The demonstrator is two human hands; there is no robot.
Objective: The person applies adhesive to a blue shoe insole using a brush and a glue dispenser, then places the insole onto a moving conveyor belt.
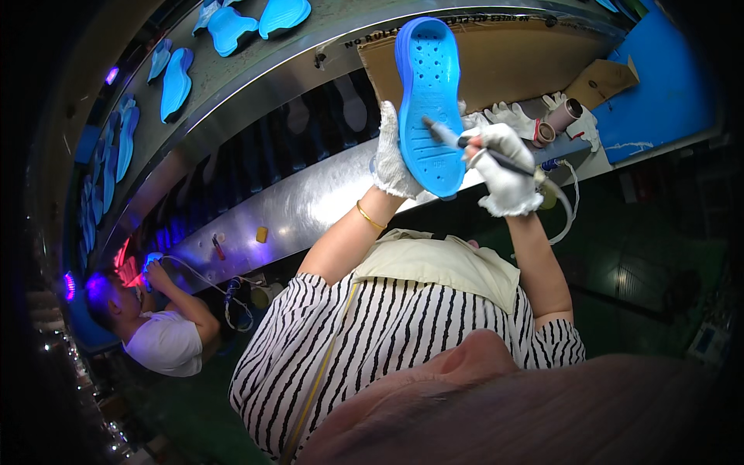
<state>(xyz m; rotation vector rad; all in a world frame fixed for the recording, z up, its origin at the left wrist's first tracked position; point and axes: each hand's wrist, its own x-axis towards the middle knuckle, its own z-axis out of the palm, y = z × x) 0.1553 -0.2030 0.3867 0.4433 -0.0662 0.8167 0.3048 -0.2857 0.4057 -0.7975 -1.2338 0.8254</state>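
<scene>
A bright blue shoe sole is held up, toe and heel running roughly vertically, its inner face with small holes and ridges toward me. My left hand, in a white knit glove, grips it along the left edge near the lower end; some fingers are hidden behind it. In my right hand, gloved with bare fingertips showing, is a brush with a dark handle. Its dark, slightly blurred tip lies over the middle of the sole; whether it touches cannot be told. A pale tube runs beside the right wrist.
Several blue soles lie on a conveyor beyond the metal bench. A cardboard sheet, spare white gloves and a pinkish cylinder are at the right. A yellow block and another person are at the left.
</scene>
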